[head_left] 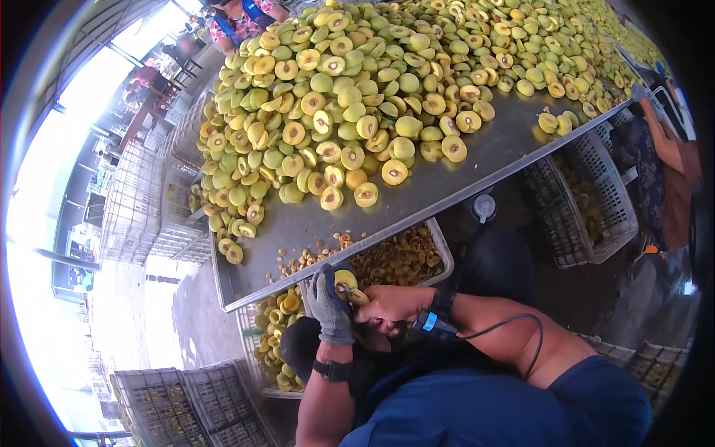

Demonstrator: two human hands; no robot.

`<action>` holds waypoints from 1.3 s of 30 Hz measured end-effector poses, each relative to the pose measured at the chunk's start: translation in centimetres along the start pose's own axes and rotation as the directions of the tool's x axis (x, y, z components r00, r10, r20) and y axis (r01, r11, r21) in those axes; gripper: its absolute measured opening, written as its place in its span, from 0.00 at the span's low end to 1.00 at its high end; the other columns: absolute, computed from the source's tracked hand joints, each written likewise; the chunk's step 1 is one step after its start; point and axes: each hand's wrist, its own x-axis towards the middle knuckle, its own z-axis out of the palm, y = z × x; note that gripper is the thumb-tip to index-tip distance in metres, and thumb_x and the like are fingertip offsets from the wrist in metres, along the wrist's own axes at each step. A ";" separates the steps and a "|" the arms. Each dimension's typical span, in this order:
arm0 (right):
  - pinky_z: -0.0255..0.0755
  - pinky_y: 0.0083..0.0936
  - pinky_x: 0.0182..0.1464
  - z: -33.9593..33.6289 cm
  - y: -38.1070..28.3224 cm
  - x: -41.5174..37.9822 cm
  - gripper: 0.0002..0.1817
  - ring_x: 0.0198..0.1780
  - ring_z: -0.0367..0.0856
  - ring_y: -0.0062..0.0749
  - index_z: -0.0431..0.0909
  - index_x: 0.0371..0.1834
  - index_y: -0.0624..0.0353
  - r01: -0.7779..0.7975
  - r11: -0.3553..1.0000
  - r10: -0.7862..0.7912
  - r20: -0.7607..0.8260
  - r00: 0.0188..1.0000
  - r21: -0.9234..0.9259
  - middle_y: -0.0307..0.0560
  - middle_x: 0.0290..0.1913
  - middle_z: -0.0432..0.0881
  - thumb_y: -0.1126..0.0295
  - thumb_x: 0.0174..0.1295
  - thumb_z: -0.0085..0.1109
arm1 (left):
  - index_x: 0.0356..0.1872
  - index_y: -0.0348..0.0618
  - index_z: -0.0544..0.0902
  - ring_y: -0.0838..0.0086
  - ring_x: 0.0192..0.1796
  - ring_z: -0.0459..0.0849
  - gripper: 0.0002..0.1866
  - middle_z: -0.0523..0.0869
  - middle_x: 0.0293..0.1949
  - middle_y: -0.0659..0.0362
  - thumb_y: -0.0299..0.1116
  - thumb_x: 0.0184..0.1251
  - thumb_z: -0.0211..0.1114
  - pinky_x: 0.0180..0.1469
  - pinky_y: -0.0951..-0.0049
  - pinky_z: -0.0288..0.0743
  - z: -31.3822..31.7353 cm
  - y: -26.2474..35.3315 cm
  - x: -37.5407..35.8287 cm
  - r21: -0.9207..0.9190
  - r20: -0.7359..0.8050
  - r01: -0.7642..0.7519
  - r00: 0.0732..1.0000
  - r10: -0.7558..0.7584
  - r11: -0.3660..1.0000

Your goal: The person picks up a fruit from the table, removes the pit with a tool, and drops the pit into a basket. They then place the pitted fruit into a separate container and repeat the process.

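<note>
My left hand (326, 307), in a grey glove, is closed around a yellow fruit half (345, 279) just in front of the metal table's edge. My bare right hand (389, 304) grips a small tool with a yellowish handle (358, 296). The tool points at the fruit half; its tip is too small to make out. Beyond my hands, a large heap of halved green-yellow stone fruit (350, 97) covers much of the metal table (298, 223). Loose brown pits (307, 258) lie near its front edge.
Below the table edge stand a crate of fruit halves (439, 249) and another fruit-filled crate (279, 328). A white crate (607, 197) is at right; stacked crates (197, 406) stand lower left. One person (242, 22) is behind the heap, another (674, 160) at right.
</note>
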 end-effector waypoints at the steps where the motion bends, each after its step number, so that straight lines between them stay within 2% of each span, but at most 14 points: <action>1: 0.62 0.24 0.20 0.4 0.1 0.0 0.13 0.20 0.67 0.16 0.75 0.34 0.57 -0.060 0.986 0.049 0.072 0.996 0.159 0.32 0.24 0.69 0.64 0.78 0.58 | 0.52 0.33 0.86 0.70 0.47 0.86 0.14 0.89 0.46 0.55 0.33 0.83 0.55 0.53 0.68 0.81 0.2 0.6 -0.3 0.080 0.064 -0.104 0.993 0.099 0.991; 2: 0.58 0.22 0.17 0.7 0.1 -0.2 0.14 0.18 0.64 0.15 0.73 0.31 0.55 -0.126 0.943 0.083 0.147 0.986 0.310 0.31 0.22 0.65 0.65 0.78 0.58 | 0.49 0.32 0.86 0.71 0.45 0.86 0.16 0.90 0.45 0.55 0.34 0.84 0.54 0.53 0.69 0.81 0.4 1.0 -0.4 0.151 0.139 -0.212 0.972 0.192 0.966; 3: 0.56 0.20 0.19 0.9 -0.2 -0.6 0.17 0.18 0.60 0.14 0.67 0.28 0.51 -0.123 0.954 0.088 0.134 0.987 0.273 0.29 0.22 0.61 0.65 0.78 0.58 | 0.48 0.32 0.86 0.73 0.45 0.86 0.17 0.90 0.44 0.56 0.36 0.84 0.54 0.51 0.70 0.81 0.5 1.4 0.0 0.047 0.219 -0.123 0.969 0.110 0.991; 7: 0.57 0.20 0.19 0.4 0.5 -0.4 0.15 0.18 0.61 0.14 0.67 0.29 0.51 -0.060 0.940 0.039 0.069 0.997 0.336 0.30 0.22 0.63 0.66 0.77 0.57 | 0.50 0.35 0.86 0.70 0.44 0.86 0.13 0.89 0.42 0.56 0.33 0.83 0.55 0.47 0.69 0.82 1.1 0.8 1.4 0.120 0.092 -0.180 0.981 0.170 0.976; 12: 0.57 0.19 0.19 1.0 0.7 -0.6 0.12 0.18 0.62 0.13 0.68 0.33 0.51 -0.050 0.927 0.050 0.011 0.999 0.371 0.30 0.24 0.65 0.67 0.76 0.58 | 0.46 0.33 0.89 0.76 0.42 0.85 0.12 0.91 0.41 0.58 0.31 0.79 0.61 0.47 0.73 0.79 0.2 2.2 2.4 -0.047 -0.015 0.053 0.998 -0.054 0.998; 13: 0.58 0.20 0.19 1.0 0.6 -0.4 0.11 0.18 0.62 0.13 0.69 0.34 0.52 -0.038 0.918 0.060 -0.044 0.997 0.395 0.30 0.25 0.65 0.67 0.76 0.58 | 0.47 0.32 0.88 0.77 0.42 0.84 0.12 0.91 0.41 0.59 0.30 0.78 0.61 0.46 0.73 0.79 -0.1 1.8 2.6 0.219 0.033 -0.105 0.994 0.100 0.970; 15: 0.59 0.20 0.19 0.8 0.3 0.2 0.09 0.18 0.63 0.14 0.71 0.37 0.53 0.001 0.898 0.077 -0.160 0.984 0.440 0.31 0.25 0.66 0.68 0.76 0.58 | 0.48 0.32 0.88 0.77 0.42 0.84 0.11 0.90 0.41 0.59 0.29 0.78 0.61 0.45 0.73 0.79 -0.5 1.4 2.6 0.204 0.032 -0.043 0.999 0.037 0.978; 18: 0.60 0.21 0.18 0.8 -0.4 0.5 0.05 0.18 0.63 0.14 0.73 0.41 0.53 0.135 0.968 -0.064 -0.309 0.949 0.212 0.31 0.26 0.66 0.69 0.75 0.59 | 0.52 0.32 0.87 0.77 0.44 0.84 0.12 0.90 0.43 0.59 0.28 0.79 0.61 0.47 0.74 0.79 0.8 1.6 2.2 0.175 0.048 0.091 0.994 -0.101 0.980; 19: 0.71 0.26 0.25 0.2 -0.9 0.4 0.04 0.23 0.73 0.20 0.76 0.44 0.57 0.158 0.982 -0.120 -0.311 0.943 0.102 0.34 0.29 0.74 0.70 0.75 0.59 | 0.53 0.31 0.86 0.77 0.45 0.84 0.12 0.90 0.43 0.59 0.28 0.79 0.61 0.48 0.74 0.79 1.2 1.8 2.1 0.155 0.068 0.085 0.993 -0.096 0.984; 22: 0.78 0.28 0.39 -1.2 1.4 3.3 0.08 0.34 0.81 0.25 0.78 0.47 0.61 0.411 0.841 -0.538 -0.479 0.694 -0.350 0.39 0.36 0.82 0.68 0.73 0.62 | 0.53 0.31 0.86 0.76 0.45 0.84 0.13 0.89 0.44 0.58 0.30 0.79 0.60 0.49 0.74 0.79 1.4 1.7 2.2 0.148 0.072 0.130 0.987 -0.141 0.981; 25: 0.78 0.34 0.51 -1.1 -0.2 1.4 0.17 0.45 0.86 0.37 0.79 0.49 0.66 0.100 0.910 -0.371 -0.681 0.632 -0.403 0.51 0.42 0.88 0.62 0.69 0.68 | 0.51 0.31 0.87 0.76 0.42 0.84 0.15 0.90 0.42 0.58 0.33 0.81 0.58 0.46 0.72 0.79 2.1 1.3 1.8 0.085 0.076 0.150 0.985 -0.156 0.985; 31: 0.78 0.32 0.50 -1.9 1.9 3.1 0.17 0.45 0.86 0.32 0.79 0.50 0.66 0.144 0.877 -0.432 -0.623 0.653 -0.458 0.49 0.42 0.88 0.64 0.68 0.70 | 0.53 0.32 0.86 0.74 0.47 0.85 0.14 0.90 0.46 0.56 0.31 0.82 0.55 0.52 0.70 0.79 1.7 0.1 0.7 0.317 0.160 0.058 0.981 -0.114 0.947; 34: 0.79 0.30 0.50 -1.4 2.1 3.6 0.15 0.45 0.84 0.28 0.79 0.51 0.66 0.284 0.911 -0.409 -0.574 0.710 -0.298 0.46 0.44 0.87 0.69 0.68 0.70 | 0.53 0.34 0.86 0.70 0.47 0.86 0.14 0.90 0.45 0.54 0.31 0.82 0.56 0.52 0.68 0.79 1.3 2.3 0.4 0.356 0.141 0.102 0.977 -0.161 0.929; 39: 0.79 0.28 0.50 0.3 0.5 3.3 0.15 0.45 0.83 0.25 0.78 0.53 0.65 0.273 0.915 -0.402 -0.600 0.691 -0.298 0.44 0.45 0.86 0.72 0.67 0.69 | 0.47 0.36 0.86 0.48 0.43 0.89 0.14 0.90 0.40 0.43 0.37 0.80 0.61 0.45 0.54 0.80 1.1 2.3 0.3 0.431 0.037 0.085 0.993 -0.112 0.898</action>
